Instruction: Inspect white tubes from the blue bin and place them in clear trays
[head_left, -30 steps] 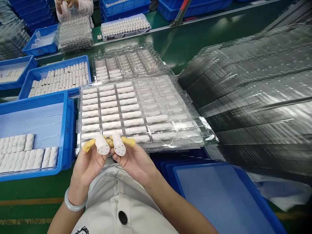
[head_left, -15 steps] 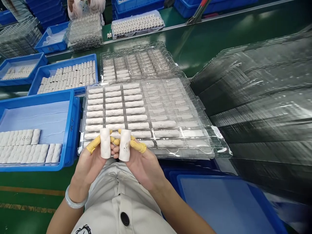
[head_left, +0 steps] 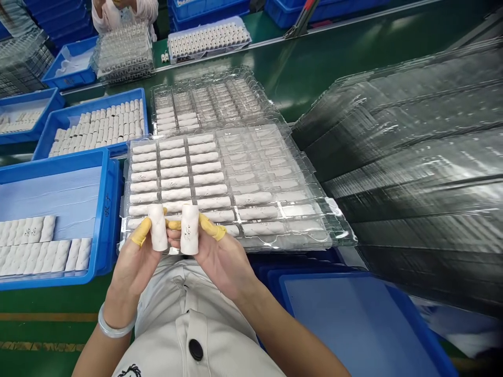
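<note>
Lower centre: the left hand (head_left: 133,267) grasps a plain cylinder (head_left: 159,230) and the right hand (head_left: 222,267) grasps a marked cylinder (head_left: 189,233), its side bearing dark script-like marks. The two white pieces stand nearly upright, side by side and slightly apart, in front of the tray's near edge; their surfaces are matt and gently undulating. Wrinkled yellow finger covers (head_left: 212,227) sheathe both thumbs, and a pale glossy bangle (head_left: 117,328) rings the left wrist.

A smooth green bench (head_left: 346,52) crosses the upper frame; a banded green floor (head_left: 47,301) shows at lower left. At upper left, a co-worker (head_left: 147,11) wears pale pink sleeves.

Centre: a clear plastic tray (head_left: 245,178) carries white rods in its left three columns and at the near end of the fourth. Left: a blue bin (head_left: 102,214) holds two rows of similar cylinders on a pale sheet; a second blue bin (head_left: 145,112), above it, holds closely packed rows. Right: shiny, ridged plastic sheets (head_left: 416,162) form a tilted stack.
</note>
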{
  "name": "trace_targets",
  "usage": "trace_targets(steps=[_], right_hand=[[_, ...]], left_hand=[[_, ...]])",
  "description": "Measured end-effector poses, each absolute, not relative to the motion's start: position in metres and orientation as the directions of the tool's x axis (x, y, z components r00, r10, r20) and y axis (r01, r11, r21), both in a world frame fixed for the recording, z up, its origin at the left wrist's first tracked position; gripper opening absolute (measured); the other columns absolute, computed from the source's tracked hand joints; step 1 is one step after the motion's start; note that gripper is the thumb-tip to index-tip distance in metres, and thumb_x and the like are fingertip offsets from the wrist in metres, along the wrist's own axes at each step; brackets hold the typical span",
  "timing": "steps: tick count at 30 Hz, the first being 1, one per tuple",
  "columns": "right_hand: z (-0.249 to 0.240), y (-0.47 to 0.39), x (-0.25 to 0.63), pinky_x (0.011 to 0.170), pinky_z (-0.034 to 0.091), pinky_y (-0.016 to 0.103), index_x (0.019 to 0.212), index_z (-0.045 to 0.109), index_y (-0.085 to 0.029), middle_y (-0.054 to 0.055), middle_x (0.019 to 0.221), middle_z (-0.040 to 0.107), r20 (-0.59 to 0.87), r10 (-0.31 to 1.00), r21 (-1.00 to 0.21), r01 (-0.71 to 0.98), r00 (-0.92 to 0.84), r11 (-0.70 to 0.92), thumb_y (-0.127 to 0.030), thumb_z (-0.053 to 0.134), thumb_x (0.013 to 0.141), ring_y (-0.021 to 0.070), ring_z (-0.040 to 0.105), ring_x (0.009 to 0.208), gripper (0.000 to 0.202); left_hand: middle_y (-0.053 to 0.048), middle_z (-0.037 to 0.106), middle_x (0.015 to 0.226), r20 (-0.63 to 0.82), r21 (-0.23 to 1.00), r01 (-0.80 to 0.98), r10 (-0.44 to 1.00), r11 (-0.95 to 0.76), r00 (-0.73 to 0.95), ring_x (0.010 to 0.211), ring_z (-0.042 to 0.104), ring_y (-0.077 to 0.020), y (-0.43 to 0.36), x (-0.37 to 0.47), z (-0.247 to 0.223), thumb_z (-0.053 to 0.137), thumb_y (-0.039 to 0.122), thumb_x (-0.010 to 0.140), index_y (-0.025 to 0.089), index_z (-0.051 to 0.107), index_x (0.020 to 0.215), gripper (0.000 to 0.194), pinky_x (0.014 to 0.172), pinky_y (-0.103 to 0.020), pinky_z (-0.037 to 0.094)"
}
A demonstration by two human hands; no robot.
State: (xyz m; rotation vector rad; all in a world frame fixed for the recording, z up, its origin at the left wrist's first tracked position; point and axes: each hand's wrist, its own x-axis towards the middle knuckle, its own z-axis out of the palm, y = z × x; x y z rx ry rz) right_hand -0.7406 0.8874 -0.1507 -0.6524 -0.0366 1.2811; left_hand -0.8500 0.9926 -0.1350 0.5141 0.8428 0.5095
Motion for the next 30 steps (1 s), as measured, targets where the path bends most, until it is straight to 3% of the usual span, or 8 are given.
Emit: trace_targets(steps=[9,13,16,22,26,30], right_hand=[[-0.152,0.888,-0.73,0.088,0.053,0.032,0.103,0.068,-0.013,0.009,0.098,0.071,-0.357,0.896,-0.382,-0.917,0.265,0.119,-0.032,0.068,0.085,0.0183,0.068,0.09,0.026],[-0.156,0.891,-0.719,0.07,0.051,0.025,0.097,0.064,-0.014,0.006,0.082,0.07,-0.36,0.907,-0.4,-0.915,0.219,0.062,-0.033,0.08,0.073,0.014,0.065,0.073,0.034],[-0.155,0.897,-0.713,0.06,0.046,0.022,0.091,0.059,-0.015,0.002,0.067,0.065,-0.376,0.907,-0.482,-0.876,0.188,-0.018,-0.035,0.08,0.074,0.0103,0.059,0.058,0.034],[-0.152,0.908,-0.705,0.071,0.053,0.028,0.093,0.062,-0.014,0.007,0.083,0.07,-0.376,0.899,-0.507,-0.862,0.225,0.004,-0.052,0.074,0.078,0.0162,0.066,0.075,0.042],[-0.155,0.909,-0.702,0.08,0.056,0.034,0.095,0.068,-0.011,0.012,0.09,0.071,-0.393,0.894,-0.503,-0.864,0.214,-0.014,-0.059,0.064,0.084,0.0197,0.068,0.08,0.05],[-0.155,0.909,-0.702,0.08,0.056,0.035,0.098,0.07,-0.011,0.012,0.092,0.072,-0.396,0.889,-0.474,-0.88,0.231,0.017,-0.057,0.064,0.086,0.0207,0.068,0.082,0.047]], left_hand=[[-0.013,0.071,0.092,-0.6,0.609,-0.1,0.539,0.787,0.59,0.081,0.069,-0.0173,1.001,-0.836,-0.135,0.047,0.018,0.098,0.008,0.071,0.106,0.028,0.074,-0.027,0.058],[-0.01,0.065,0.076,-0.551,0.605,-0.036,0.451,0.795,0.702,0.066,0.061,-0.0147,1.006,-0.829,-0.138,0.048,0.032,0.098,0.009,0.071,0.105,0.034,0.063,-0.026,0.054],[-0.006,0.059,0.068,-0.514,0.578,-0.006,0.37,0.816,0.773,0.057,0.054,-0.0127,1.009,-0.824,-0.139,0.047,0.04,0.098,0.011,0.07,0.109,0.039,0.06,-0.027,0.052],[-0.009,0.056,0.063,-0.574,0.497,-0.036,0.359,0.867,0.736,0.057,0.056,-0.0136,1.015,-0.812,-0.136,0.028,0.036,0.103,0.004,0.07,0.086,0.056,0.059,-0.026,0.052],[-0.01,0.057,0.063,-0.643,0.489,-0.039,0.391,0.871,0.659,0.057,0.056,-0.0137,1.017,-0.81,-0.135,0.028,0.032,0.103,0.004,0.069,0.088,0.052,0.058,-0.026,0.051],[-0.01,0.059,0.067,-0.648,0.485,-0.045,0.394,0.873,0.651,0.06,0.056,-0.0146,1.018,-0.812,-0.139,0.031,0.033,0.103,0.005,0.07,0.1,0.048,0.058,-0.027,0.051]])
